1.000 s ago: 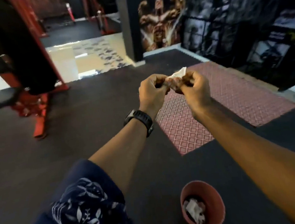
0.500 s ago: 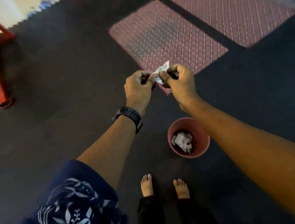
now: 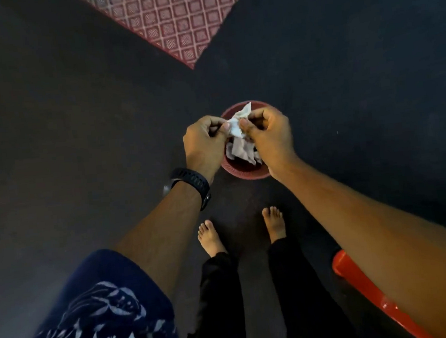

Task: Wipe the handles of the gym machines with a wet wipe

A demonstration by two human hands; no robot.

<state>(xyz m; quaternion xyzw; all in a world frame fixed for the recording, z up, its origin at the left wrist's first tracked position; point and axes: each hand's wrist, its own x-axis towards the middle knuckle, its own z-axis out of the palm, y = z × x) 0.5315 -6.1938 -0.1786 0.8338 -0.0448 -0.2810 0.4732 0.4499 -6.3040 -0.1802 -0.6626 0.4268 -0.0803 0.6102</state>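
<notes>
left hand (image 3: 206, 140), centre frame: pinches crumpled white wet wipe (image 3: 235, 126) | wipe: held between both hands, directly over round red plastic bin (image 3: 246, 174) holding used white wipes (image 3: 242, 151) | right hand (image 3: 270, 135): pinches wipe's other side | tip: keep it centred over the bin, release both pinches together

Open floor (image 3: 78, 127) round bin (image 3: 244, 174); red bar (image 3: 352, 276) by R forearm (image 3: 370, 231).

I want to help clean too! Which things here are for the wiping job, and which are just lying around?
For the job: wet wipe, pinched by left hand and right hand; red bin holding used wipes.
Just lying about: patterned mat; red plastic thing.
</notes>
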